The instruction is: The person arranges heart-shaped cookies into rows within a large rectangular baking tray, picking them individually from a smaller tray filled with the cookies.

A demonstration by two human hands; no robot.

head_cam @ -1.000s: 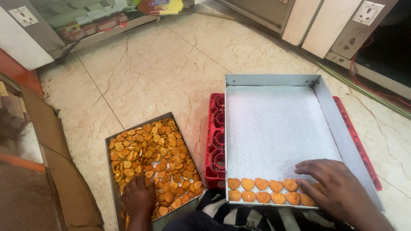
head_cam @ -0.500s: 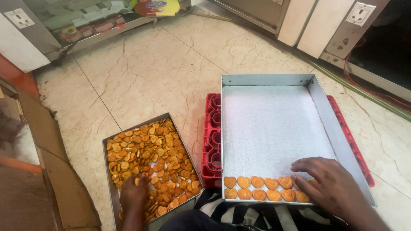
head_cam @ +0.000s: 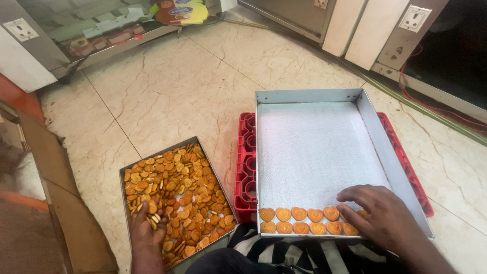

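Note:
A metal tray (head_cam: 123, 175) on the floor at lower left is heaped with small orange heart-shaped biscuits (head_cam: 182, 187). My left hand (head_cam: 144, 226) rests in that heap at its near left side, fingers curled around several biscuits. To the right, a larger grey metal tray (head_cam: 309, 96) lies on a red plastic crate (head_cam: 246, 167). Two neat rows of heart biscuits (head_cam: 291, 221) line its near edge. My right hand (head_cam: 378, 215) lies flat over the right end of those rows, fingers spread and touching the biscuits.
The trays sit on a cream marble tile floor (head_cam: 193, 91). A glass-fronted cabinet (head_cam: 76, 35) stands at the back left, panels with wall sockets (head_cam: 413, 18) and cables at the back right. Brown cardboard (head_cam: 56, 203) lies along the left edge. Striped cloth (head_cam: 284, 251) covers my lap.
My left hand has closed on biscuits in the heap. My right hand has stayed at the right end of the rows, shifting only slightly.

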